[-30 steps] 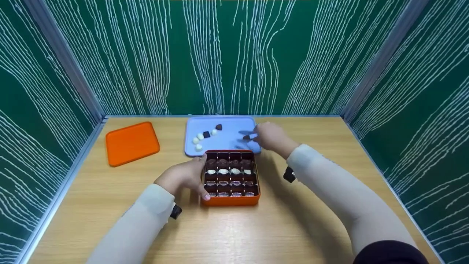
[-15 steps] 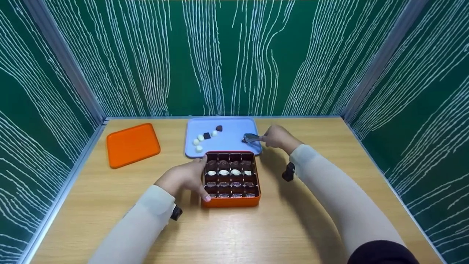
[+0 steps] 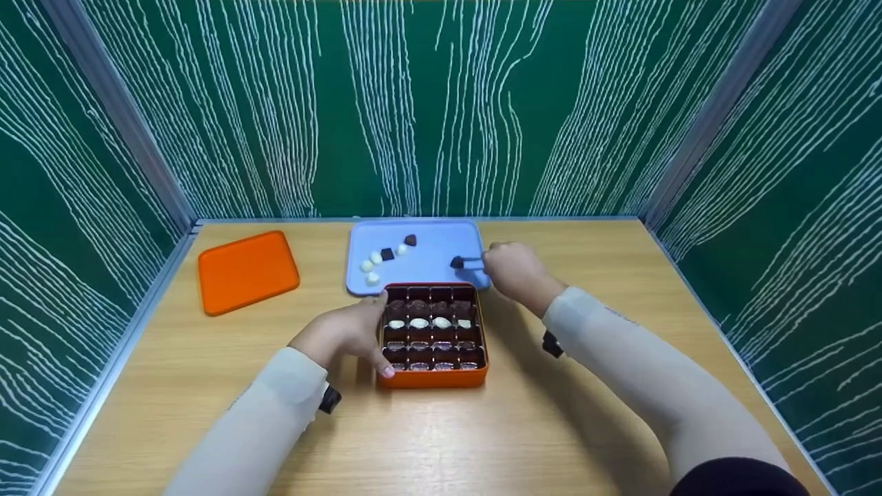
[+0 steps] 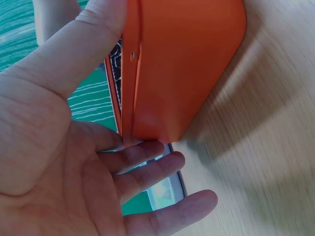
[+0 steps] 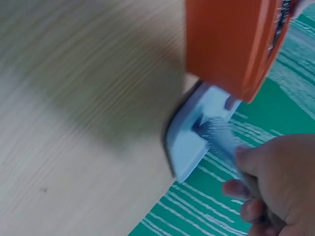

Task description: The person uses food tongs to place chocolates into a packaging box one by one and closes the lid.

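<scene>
An orange box (image 3: 433, 377) with a divided dark insert stands on the table. My left hand (image 3: 342, 335) holds its left side, thumb at the near corner and fingers at the far corner. In the left wrist view, the outer fingers (image 4: 170, 214) extend past the box. My right hand (image 3: 518, 272) grips metal tongs (image 3: 474, 264) by the handle. At their tips is a dark chocolate (image 3: 457, 262), over the right part of the light blue tray (image 3: 434, 275). Chocolates fill the second row (image 3: 417, 306) and white sweets (image 3: 419, 323) the third; the other compartments show bare insert.
Several white sweets (image 3: 366, 266), a dark square chocolate (image 3: 387, 254) and a brown one (image 3: 411, 240) lie on the tray's left half. An orange lid (image 3: 248, 273) lies at the back left. Green patterned panels (image 3: 441, 110) enclose the wooden table (image 3: 441, 441).
The right hand has turned the tongs over, from prongs apart around the dark chocolate, through a flat-side view, to both prongs at the piece. The left hand and box have stayed put.
</scene>
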### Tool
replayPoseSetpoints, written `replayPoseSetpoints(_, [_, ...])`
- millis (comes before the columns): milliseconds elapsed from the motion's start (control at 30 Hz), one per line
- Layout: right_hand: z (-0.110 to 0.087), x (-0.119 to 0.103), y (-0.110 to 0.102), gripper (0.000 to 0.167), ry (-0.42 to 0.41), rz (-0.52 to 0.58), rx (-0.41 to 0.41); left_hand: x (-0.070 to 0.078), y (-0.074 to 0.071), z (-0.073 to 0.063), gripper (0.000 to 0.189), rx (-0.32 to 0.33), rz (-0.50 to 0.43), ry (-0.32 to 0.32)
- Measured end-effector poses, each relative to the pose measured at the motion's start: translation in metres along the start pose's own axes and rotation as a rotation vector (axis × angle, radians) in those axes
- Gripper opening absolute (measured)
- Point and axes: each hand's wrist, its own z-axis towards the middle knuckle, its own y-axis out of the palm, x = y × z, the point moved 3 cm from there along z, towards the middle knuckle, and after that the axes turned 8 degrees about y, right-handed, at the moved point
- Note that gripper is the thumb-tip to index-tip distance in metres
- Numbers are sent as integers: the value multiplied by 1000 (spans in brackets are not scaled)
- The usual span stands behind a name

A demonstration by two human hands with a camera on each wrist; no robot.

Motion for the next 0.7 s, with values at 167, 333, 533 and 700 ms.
replayPoseSetpoints(167, [1, 8, -7, 19, 157, 186, -152, -2, 0, 0, 162, -1, 4, 0])
replayPoseSetpoints(333, [11, 18, -12, 31, 281, 274, -238, -3, 0, 0, 164, 0, 0, -15])
replayPoseSetpoints(533, [23, 14, -9, 37, 267, 214, -230, -2, 1, 0, 163, 7, -14, -12])
replayPoseSetpoints(700, [29, 8, -5, 41, 259, 200, -206, 1, 2, 0, 161, 7, -31, -19])
